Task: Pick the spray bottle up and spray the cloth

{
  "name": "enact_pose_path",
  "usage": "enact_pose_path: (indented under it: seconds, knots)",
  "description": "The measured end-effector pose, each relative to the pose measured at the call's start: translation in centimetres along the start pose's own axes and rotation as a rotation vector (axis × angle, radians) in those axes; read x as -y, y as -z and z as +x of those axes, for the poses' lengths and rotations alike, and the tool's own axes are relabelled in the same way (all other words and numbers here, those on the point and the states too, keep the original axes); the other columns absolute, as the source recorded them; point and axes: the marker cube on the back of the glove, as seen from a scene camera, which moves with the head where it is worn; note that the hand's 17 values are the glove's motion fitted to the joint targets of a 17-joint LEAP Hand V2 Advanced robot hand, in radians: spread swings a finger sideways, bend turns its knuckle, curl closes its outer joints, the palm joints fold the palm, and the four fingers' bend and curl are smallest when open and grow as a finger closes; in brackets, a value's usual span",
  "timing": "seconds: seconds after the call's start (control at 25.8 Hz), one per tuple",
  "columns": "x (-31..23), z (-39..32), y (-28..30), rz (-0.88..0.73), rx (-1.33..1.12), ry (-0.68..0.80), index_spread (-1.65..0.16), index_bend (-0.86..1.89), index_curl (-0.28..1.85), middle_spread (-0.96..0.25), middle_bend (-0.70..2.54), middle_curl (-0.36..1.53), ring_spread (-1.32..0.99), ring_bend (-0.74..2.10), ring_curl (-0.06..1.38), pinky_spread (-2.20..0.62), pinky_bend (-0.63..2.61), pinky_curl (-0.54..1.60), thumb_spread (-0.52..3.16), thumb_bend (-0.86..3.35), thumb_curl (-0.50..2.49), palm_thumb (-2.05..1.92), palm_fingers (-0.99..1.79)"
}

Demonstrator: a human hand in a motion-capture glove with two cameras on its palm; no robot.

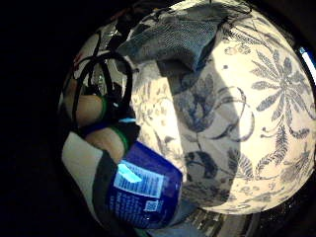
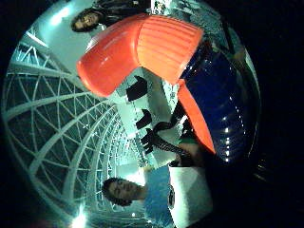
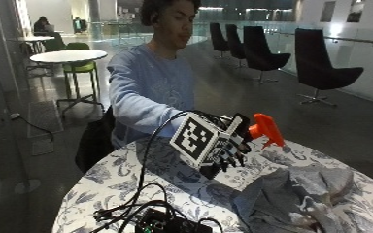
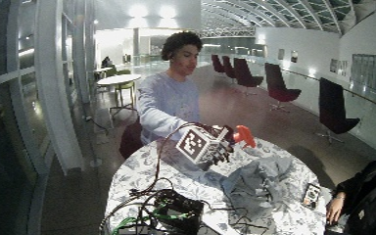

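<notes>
Orange nozzle up, we see the blue spray bottle (image 3: 262, 129) lifted above the floral desk (image 3: 122, 179), the gloved right hand (image 3: 228, 145) wrapped round it as our grip; the grey cloth (image 3: 303, 196) lies crumpled nearby.

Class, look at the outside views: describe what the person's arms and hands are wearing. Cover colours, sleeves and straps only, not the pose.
The right hand wears a black glove with black fingers, plus white plastic parts and black straps and loops. The right arm is covered by a long, light blue sweatshirt sleeve reaching the wrist. The other hand is out of view.
</notes>
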Motion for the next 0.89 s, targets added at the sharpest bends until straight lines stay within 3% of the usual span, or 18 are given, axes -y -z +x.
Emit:
enact_pose_path:
  seconds: [0.23,0.54,0.74,0.89]
  knots:
    - [-0.3,-0.8,-1.2,0.015,0.052,0.061,-0.14,0.14,0.37,-0.03,0.36,0.47,0.05,0.61,0.41,0.22,0.27,0.37,0.91,-0.02,0.56,0.86,1.18]
    - [-2.2,-5.8,-7.7,-0.053,0.289,0.471,-0.16,0.16,0.38,-0.03,0.36,0.47,0.04,0.58,0.41,0.23,0.23,0.36,0.94,-0.04,0.56,0.81,1.11]
    - [-2.9,-7.2,-16.3,-0.11,0.315,0.699,-0.17,0.16,0.39,-0.05,0.34,0.47,0.03,0.53,0.4,0.23,0.19,0.35,1.0,-0.04,0.53,0.75,1.08]
    - [-2.2,-7.5,-22.6,-0.131,0.297,0.78,-0.19,0.16,0.4,-0.05,0.33,0.47,0.02,0.5,0.39,0.22,0.16,0.34,1.03,-0.03,0.51,0.73,1.06]
